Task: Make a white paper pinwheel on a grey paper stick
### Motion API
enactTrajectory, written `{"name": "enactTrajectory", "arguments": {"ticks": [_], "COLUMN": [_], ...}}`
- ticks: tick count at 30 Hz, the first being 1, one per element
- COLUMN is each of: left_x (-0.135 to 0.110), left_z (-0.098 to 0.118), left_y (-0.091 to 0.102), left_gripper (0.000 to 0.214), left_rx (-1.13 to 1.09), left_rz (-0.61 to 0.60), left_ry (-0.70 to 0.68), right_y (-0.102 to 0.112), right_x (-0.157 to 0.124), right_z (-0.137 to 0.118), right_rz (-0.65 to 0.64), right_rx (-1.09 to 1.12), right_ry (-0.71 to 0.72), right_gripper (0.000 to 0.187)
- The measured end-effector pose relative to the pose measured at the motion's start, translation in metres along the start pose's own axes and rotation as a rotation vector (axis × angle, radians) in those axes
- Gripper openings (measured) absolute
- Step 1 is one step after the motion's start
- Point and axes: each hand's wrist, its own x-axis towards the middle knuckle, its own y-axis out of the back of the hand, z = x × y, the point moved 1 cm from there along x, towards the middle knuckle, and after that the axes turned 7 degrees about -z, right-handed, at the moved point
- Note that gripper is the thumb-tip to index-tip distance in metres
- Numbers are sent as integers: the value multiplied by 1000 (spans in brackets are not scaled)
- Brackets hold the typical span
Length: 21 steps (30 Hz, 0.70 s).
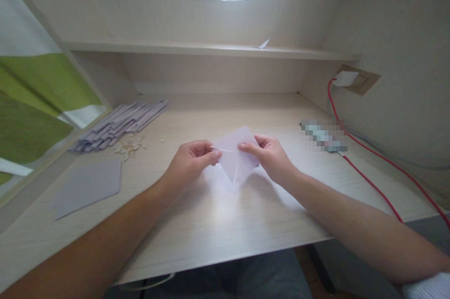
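Between my hands is a small white folded paper (232, 149), held a little above the desk with one corner pointing down toward me. My left hand (197, 156) pinches its left corner between thumb and fingers. On the other side my right hand (269, 153) grips the right part, thumb on top and fingers behind the sheet, mostly hidden. A crease or flap edge runs across the paper's middle. Flat on the desk at the left lies a stack of white paper sheets (89, 186).
Rows of folded paper strips (121, 123) lie at the back left, beside a small pile of pale scraps (130, 146). At right, a phone-like blurred object (323, 136) joins a red cable (372, 186); a white charger (345, 78) sits in the wall socket. A paper piece (263, 44) rests on the shelf (176, 49).
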Motion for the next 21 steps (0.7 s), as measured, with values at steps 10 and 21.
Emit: {"name": "enactTrajectory", "arguments": {"ticks": [10,21], "left_x": [2,1], "left_z": [-5,-20], "left_y": [4,4], "left_gripper": [21,34], "left_rx": [-85,-33], "left_rz": [11,-96], "left_ry": [-10,84], "right_y": [-6,-6], "right_x": [-2,-1], "right_z": [1,5], "right_rz": [-109,-155], "right_rx": [-55,-79], "right_ry": [-22,-10], "right_gripper": [21,28]}}
